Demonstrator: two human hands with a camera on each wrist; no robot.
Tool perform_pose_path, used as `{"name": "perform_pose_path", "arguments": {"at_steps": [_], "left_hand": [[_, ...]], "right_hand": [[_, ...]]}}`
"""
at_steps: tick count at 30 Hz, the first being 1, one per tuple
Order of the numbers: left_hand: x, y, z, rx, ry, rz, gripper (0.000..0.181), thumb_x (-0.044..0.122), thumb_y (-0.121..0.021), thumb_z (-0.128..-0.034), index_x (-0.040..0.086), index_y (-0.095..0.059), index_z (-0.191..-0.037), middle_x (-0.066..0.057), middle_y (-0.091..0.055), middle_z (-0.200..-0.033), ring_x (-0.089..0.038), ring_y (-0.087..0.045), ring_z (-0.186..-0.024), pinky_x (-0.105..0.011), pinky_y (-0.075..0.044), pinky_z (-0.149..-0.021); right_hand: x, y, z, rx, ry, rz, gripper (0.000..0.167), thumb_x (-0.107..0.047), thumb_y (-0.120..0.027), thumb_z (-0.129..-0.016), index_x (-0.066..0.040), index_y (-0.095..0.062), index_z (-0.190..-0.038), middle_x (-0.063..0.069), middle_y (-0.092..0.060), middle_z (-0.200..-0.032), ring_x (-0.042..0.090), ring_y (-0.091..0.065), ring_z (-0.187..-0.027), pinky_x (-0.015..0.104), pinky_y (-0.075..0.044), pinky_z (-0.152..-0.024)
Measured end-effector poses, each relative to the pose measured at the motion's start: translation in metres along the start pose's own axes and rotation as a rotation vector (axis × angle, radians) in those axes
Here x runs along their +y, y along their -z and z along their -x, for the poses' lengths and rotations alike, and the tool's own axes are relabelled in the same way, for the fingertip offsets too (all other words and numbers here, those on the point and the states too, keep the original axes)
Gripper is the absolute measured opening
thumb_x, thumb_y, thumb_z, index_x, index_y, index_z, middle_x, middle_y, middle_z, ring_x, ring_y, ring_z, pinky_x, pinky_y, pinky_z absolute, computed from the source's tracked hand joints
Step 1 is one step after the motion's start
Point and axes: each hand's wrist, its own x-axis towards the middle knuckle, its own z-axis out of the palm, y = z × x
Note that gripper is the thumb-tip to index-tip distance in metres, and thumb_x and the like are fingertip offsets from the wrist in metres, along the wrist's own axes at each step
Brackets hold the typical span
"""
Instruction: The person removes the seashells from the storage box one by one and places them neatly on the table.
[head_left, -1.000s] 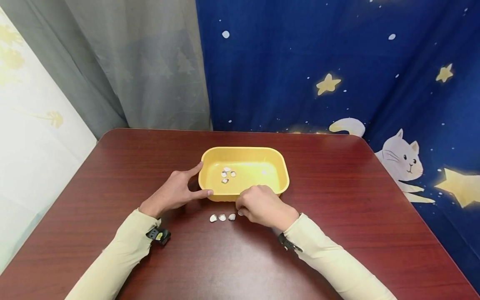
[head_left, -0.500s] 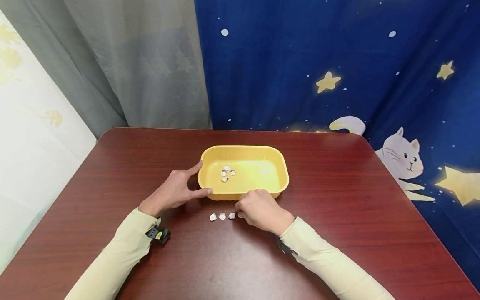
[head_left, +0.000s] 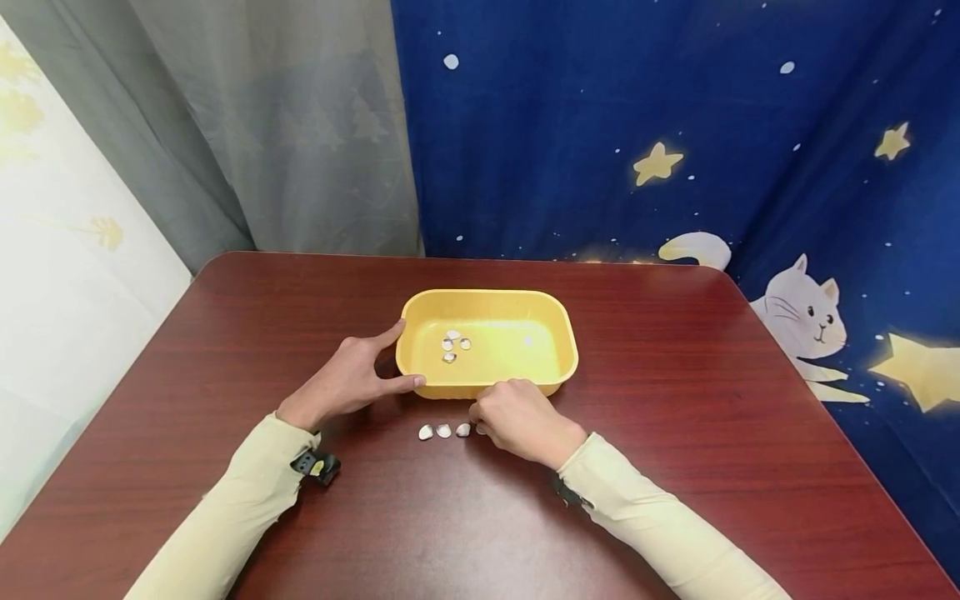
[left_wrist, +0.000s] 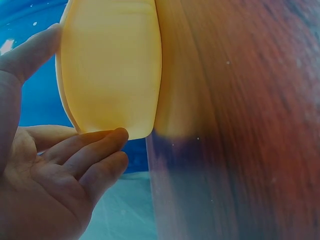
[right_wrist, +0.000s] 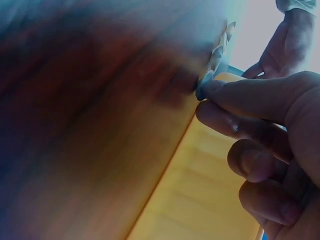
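- Head view: a yellow tub stands on the reddish-brown bench, and a short row of small pale pieces, apparently shells, lies just in front of its near wall.
- The left hand spans the tub's left end, thumb at the near rim, its fingers spread and laid against the wall without curling round it.
- The right hand is at the row's right end, its fingers bent in; thumb and forefinger appear to pinch the end shell, which is partly hidden from above.
- The shells look light, stiff and thin, perhaps smooth enough to slip and brittle at the edge; a gentle fingertip hold on opposite edges should suit them.
- The tub looks like light, slightly flexible plastic that could slide when nudged; its rim or end wall offers the best hold.
- Count: one tub; four inside shells, grouped toward the tub's left; three loose shells in the row, plus the one at the right hand, making eight visible; two hands.
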Motion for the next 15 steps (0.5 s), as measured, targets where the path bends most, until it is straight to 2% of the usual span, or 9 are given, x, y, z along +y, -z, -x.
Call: {"name": "perform_pose_path", "arguments": {"at_steps": [3, 10, 15], "left_hand": [[0.0, 0.001, -0.001, -0.003, -0.002, -0.001, 0.106, 0.066, -0.072, -0.0815, 0.006, -0.029, -0.158, -0.017, -0.049, -0.153, -0.024, -0.06, -0.116, -0.046, -0.049, -0.101], [0.001, 0.001, 0.0, -0.009, 0.006, -0.018, 0.105, 0.065, -0.072, -0.082, 0.006, -0.029, -0.158, -0.02, -0.058, -0.144, -0.024, -0.058, -0.103, -0.038, -0.047, -0.087], [0.0, 0.001, -0.001, -0.006, 0.004, -0.014, 0.106, 0.066, -0.072, -0.0817, 0.007, -0.029, -0.158, -0.018, -0.05, -0.152, -0.024, -0.06, -0.113, -0.043, -0.05, -0.096]], "right_hand": [[-0.001, 0.0, 0.0, 0.007, 0.003, 0.007, 0.015, -0.017, -0.08, -0.08, -0.025, -0.072, -0.069, -0.011, -0.065, -0.065, 0.014, -0.063, -0.06, 0.033, -0.049, -0.054], [0.001, 0.009, -0.001, -0.011, 0.02, -0.015, 0.011, -0.019, -0.081, -0.08, -0.024, -0.075, -0.073, -0.013, -0.068, -0.069, 0.013, -0.066, -0.064, 0.033, -0.051, -0.055], [0.005, 0.026, -0.005, -0.021, 0.048, -0.047, 0.013, -0.016, -0.079, -0.081, -0.024, -0.073, -0.073, -0.013, -0.069, -0.07, 0.012, -0.067, -0.066, 0.034, -0.052, -0.057]]}}
